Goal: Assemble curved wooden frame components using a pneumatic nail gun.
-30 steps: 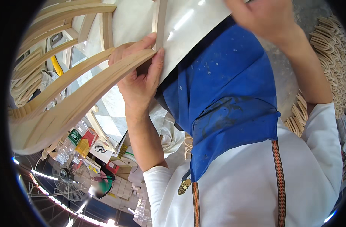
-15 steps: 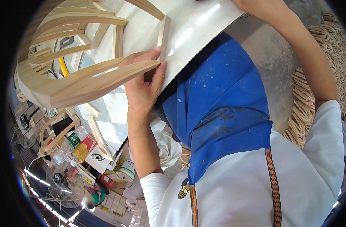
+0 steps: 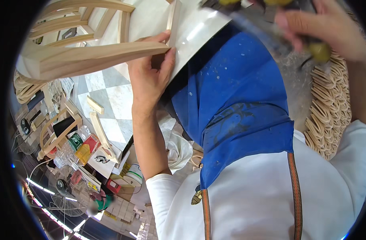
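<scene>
My left hand (image 3: pixel 151 78) grips the end of a curved rail of a pale wooden chair frame (image 3: pixel 87 60), with fingers wrapped over the rail where it meets a short upright piece (image 3: pixel 173 20). The frame rests against a white tabletop (image 3: pixel 199 32). At the upper right, my right hand (image 3: pixel 331 34) is closed on a dark tool with yellow-green parts (image 3: pixel 271 22), which is blurred by motion. The tool hangs above the tabletop, to the right of the frame and apart from it. A blue apron (image 3: pixel 239 104) covers my front.
A stack of curved wooden slats (image 3: pixel 327 116) lies at the right. At the left sit another chair frame (image 3: pixel 55 134), loose wood strips (image 3: pixel 98 128), coloured boxes (image 3: pixel 85 148) and a floor fan (image 3: pixel 65 186) on checkered flooring (image 3: pixel 107 96).
My right hand has come down into view at the upper right with the tool. The chair frame has shifted a little under my left hand, which keeps its hold.
</scene>
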{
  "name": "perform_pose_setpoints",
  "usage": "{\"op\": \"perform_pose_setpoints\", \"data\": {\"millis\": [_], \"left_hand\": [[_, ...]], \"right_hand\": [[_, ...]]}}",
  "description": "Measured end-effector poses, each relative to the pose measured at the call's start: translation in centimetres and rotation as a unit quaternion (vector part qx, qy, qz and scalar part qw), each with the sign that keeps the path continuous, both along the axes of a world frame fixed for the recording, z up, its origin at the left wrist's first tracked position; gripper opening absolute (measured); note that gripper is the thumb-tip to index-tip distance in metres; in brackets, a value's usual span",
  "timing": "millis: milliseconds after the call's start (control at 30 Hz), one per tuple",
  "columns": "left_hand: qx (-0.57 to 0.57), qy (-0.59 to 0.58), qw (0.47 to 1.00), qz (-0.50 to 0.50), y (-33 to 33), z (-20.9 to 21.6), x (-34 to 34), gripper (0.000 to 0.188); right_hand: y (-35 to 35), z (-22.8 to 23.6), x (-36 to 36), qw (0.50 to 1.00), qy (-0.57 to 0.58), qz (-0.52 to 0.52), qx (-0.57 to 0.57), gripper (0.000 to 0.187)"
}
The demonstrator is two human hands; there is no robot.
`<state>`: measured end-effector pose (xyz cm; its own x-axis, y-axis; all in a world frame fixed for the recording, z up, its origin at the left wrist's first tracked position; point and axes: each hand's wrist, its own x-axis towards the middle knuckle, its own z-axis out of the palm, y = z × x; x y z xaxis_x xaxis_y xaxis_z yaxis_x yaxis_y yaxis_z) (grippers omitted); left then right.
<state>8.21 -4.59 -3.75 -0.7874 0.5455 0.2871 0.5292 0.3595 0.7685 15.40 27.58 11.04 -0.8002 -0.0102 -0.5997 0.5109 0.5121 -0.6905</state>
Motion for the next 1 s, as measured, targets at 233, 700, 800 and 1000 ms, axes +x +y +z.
{"op": "perform_pose_setpoints", "data": {"millis": [233, 700, 800, 1000], "left_hand": [[-0.019, 0.026, 0.999, 0.017, 0.5, -0.2, 0.1, 0.026], [-0.04, 0.036, 0.998, 0.027, 0.1, -0.1, 0.5, 0.031], [-0.05, 0.024, 0.998, 0.016, -0.2, -0.2, 0.1, 0.032], [-0.074, 0.03, 0.997, 0.011, -0.5, 0.0, 0.2, 0.035]], "right_hand": [[-6.5, -9.8, 3.5, 0.868, -0.073, -0.24, -0.429, 0.043], [-7.8, -12.4, 4.7, 0.823, -0.081, -0.246, -0.505, 0.043], [-8.0, -12.2, 4.5, 0.814, -0.096, -0.258, -0.512, 0.043], [-8.2, -12.6, 4.7, 0.811, -0.088, -0.256, -0.518, 0.041]]}}
